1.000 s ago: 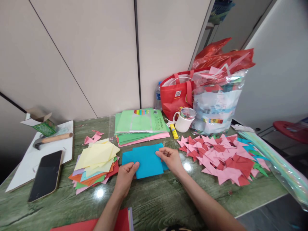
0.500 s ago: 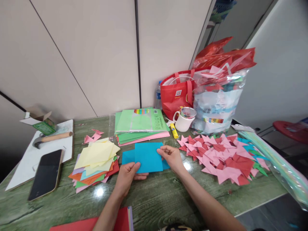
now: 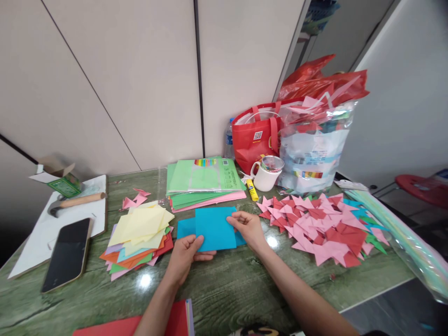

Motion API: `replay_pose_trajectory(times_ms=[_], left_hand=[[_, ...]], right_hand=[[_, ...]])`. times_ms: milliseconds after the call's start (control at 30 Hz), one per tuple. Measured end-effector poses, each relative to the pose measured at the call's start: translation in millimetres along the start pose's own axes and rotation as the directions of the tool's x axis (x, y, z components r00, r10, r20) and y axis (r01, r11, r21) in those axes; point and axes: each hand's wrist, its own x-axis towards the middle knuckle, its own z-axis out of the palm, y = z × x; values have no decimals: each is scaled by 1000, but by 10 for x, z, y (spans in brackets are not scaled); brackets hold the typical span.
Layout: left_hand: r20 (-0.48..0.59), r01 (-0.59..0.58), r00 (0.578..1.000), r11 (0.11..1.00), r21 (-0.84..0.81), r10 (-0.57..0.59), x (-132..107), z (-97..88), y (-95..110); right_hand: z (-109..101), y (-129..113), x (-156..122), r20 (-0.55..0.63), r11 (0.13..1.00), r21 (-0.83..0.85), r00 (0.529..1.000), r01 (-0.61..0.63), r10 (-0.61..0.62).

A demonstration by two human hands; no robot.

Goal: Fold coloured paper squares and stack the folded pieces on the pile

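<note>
A square of blue paper (image 3: 215,228) is held up between my two hands, over more blue paper (image 3: 185,227) that shows behind it at both sides. My left hand (image 3: 188,254) pinches its lower left edge, thumb in front and fingers behind. Thumb and fingertips of my right hand (image 3: 247,228) grip the upper right edge. To the left lies a loose stack of coloured paper squares (image 3: 142,233), pale yellow on top. On the right is a pile of folded pink and red paper pieces (image 3: 324,226).
Packs of green paper (image 3: 205,179), a yellow glue stick (image 3: 251,190) and a white mug (image 3: 266,177) stand behind. Further right are a red bag (image 3: 254,140) and a filled plastic bag (image 3: 311,149). A phone (image 3: 67,249) and hammer (image 3: 79,201) lie left; red sheets (image 3: 178,322) lie in front.
The camera view has shifted very slightly. Both hands keep the same hold on the blue paper.
</note>
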Motion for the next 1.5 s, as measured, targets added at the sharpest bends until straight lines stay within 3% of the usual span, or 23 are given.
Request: replay_pose_trajectory(times_ms=[300,533,1333,1500], left_hand=[[-50,-92,994,995,43,94,23,-34,-30],[-46,-92,995,996,14,93,25,-60,3],[14,-86,996,996,28,86,12,-76,57],[-41,-77,996,997,-3,77,37,-100,29]], right_hand=[[83,-21,-51,101,998,11,993,-56,55],[21,35,-33,312,976,23,929,-216,198],[21,38,-33,273,977,31,942,-211,195],[32,77,-51,286,979,10,939,-205,194]])
